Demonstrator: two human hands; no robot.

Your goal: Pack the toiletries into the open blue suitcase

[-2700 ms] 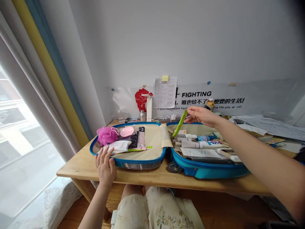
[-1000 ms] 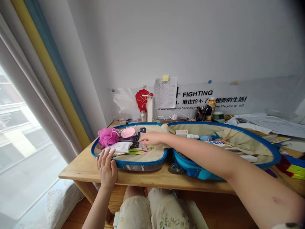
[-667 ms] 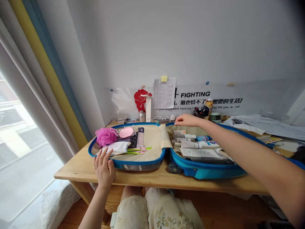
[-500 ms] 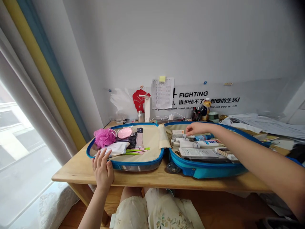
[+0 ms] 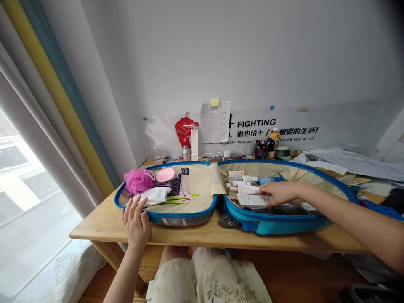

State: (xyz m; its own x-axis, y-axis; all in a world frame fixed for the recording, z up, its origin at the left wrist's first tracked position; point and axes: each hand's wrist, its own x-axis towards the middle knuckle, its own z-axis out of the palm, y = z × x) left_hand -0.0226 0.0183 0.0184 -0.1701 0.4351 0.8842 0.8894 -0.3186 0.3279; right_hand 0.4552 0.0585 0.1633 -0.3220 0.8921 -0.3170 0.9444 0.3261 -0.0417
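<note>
A blue suitcase lies open flat on a wooden desk. My left hand rests on the front left rim of its left half, fingers apart, beside a white pouch. That half also holds a pink bath pouf, a pink disc and green and pink strips. My right hand lies inside the right half, fingers flat on a white packet among tubes. Whether it grips anything is hidden.
Along the wall stand a bottle, a small metal can, a white stand and a pinned sheet. Papers pile up at the right. Curtains and a window fill the left. My lap is under the desk edge.
My right hand laid the green strip in the left half, then swung back to the right half and dropped from the tubes at the back onto the front packet. My left hand stayed put.
</note>
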